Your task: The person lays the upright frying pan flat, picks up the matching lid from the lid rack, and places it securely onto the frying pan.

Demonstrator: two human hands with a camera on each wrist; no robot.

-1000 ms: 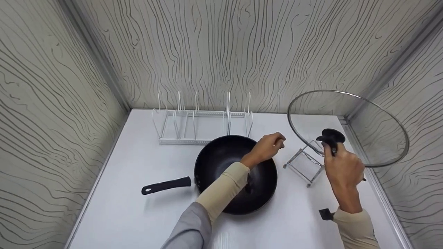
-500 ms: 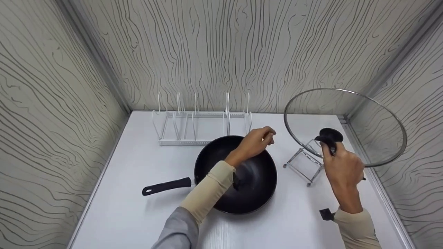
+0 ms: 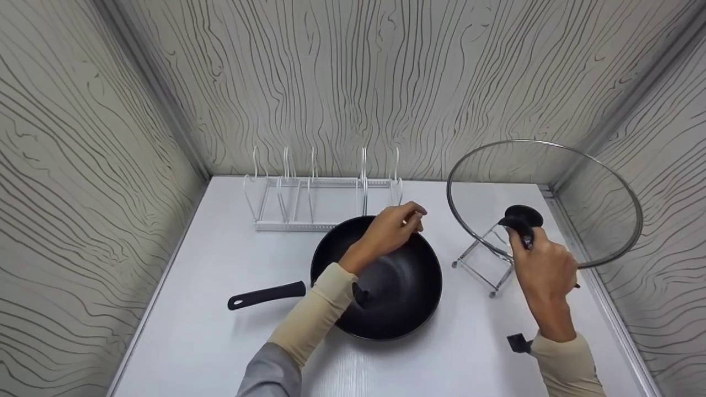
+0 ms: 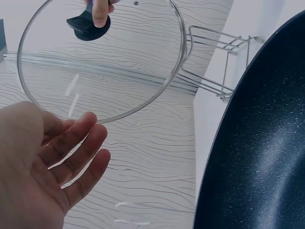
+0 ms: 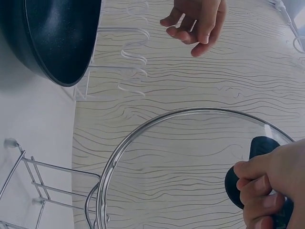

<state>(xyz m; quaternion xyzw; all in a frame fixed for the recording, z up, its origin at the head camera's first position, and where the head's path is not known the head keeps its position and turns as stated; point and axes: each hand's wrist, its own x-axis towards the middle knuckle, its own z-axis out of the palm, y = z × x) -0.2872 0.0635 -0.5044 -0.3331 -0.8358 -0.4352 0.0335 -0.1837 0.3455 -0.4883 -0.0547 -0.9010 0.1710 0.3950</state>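
Observation:
A round glass lid [image 3: 480, 165] with a metal rim is held tilted up at the right; my right hand [image 3: 546, 264] grips its black knob [image 3: 524, 215]. The lid's lower rim overlaps a small chrome wire stand [image 3: 485, 264] in the head view; whether they touch, I cannot tell. Above the black wok [image 3: 397, 292] hovers my left hand [image 3: 389, 229], fingers loosely bent and holding nothing. In the left wrist view the left hand [image 4: 57, 157] appears apart from the knob. The wok's handle [image 3: 267, 295] points left.
Behind the wok stands a white wire rack [image 3: 295, 226] with several upright loops. Wood-patterned panels [image 3: 342, 82] enclose the white table [image 3: 193, 342] at the back and both sides.
My left hand has drawn back leftward over the wok, away from the lid. The lid and right hand have shifted slightly left. The wok and racks stay put.

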